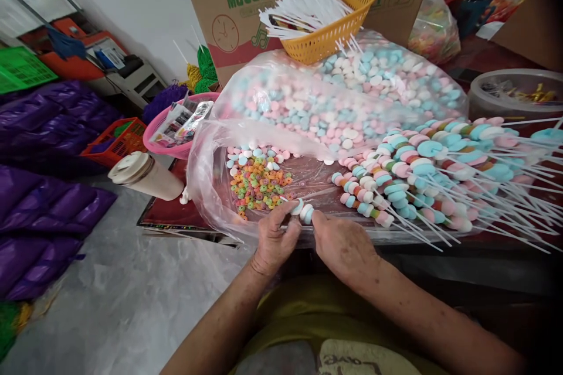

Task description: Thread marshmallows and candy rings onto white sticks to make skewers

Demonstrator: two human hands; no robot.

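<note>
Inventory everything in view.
Candy skewers: many, pastel, right
Plastic bag: one, clear, centre
Round candies: many, pastel, inside bag
Ring candies: many, orange-green, bag mouth
Perforated plastic basket: one, yellow, atop bag
Loose sticks: many, white, yellow basket
Printed carton: one, brown, behind
Oval basket: one, pink, left
Square basket: one, orange, left
Lidded cup: one, cream, left
Round tub: one, translucent, right
Plastic bundles: several, purple, far left
Crate: one, green, left
Left hand, right hand: two, bare, holding candies

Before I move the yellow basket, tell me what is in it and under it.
The yellow basket holds thin white sticks, hiding most of its inside. Pink, blue and white candies in clear plastic show below; what its base covers cannot be seen.
</note>
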